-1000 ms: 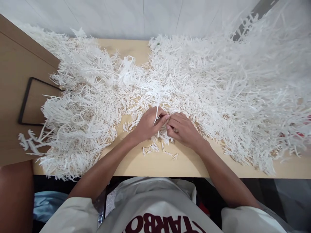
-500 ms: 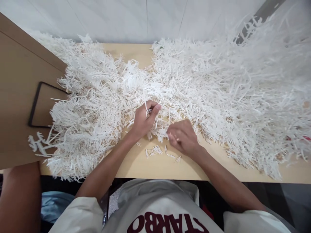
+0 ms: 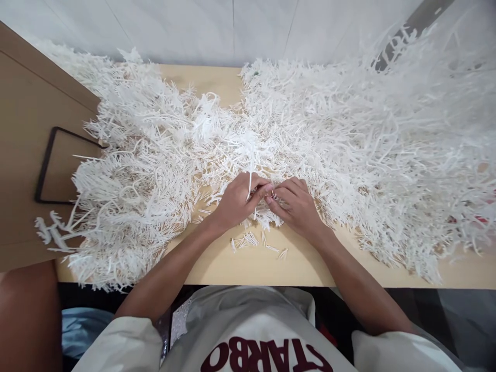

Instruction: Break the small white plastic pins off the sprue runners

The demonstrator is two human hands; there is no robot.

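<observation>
My left hand (image 3: pixel 238 201) is closed on a white branched plastic sprig (image 3: pixel 250 178), whose stem stands up from between the fingers. Touching or nearly touching its fingertips, my right hand (image 3: pixel 297 209) pinches at something too small to name. Both hands meet just above the near edge of a wide heap of white plastic sprigs (image 3: pixel 333 139). Below them on the table lie several small broken-off white bits (image 3: pixel 247 240). The fingers hide whatever lies between the two pinches.
A brown panel (image 3: pixel 34 113) with a black wire frame (image 3: pixel 45 165) stands at the left, and loose sprigs reach past it. The pale wooden table (image 3: pixel 232 266) ends close to my body. Behind the heap rises a light wall (image 3: pixel 194 31). Another person's bare limb (image 3: pixel 29 315) shows at lower left.
My right hand has moved up and left to meet my left hand. My left hand has shifted slightly right and down, still holding the sprig.
</observation>
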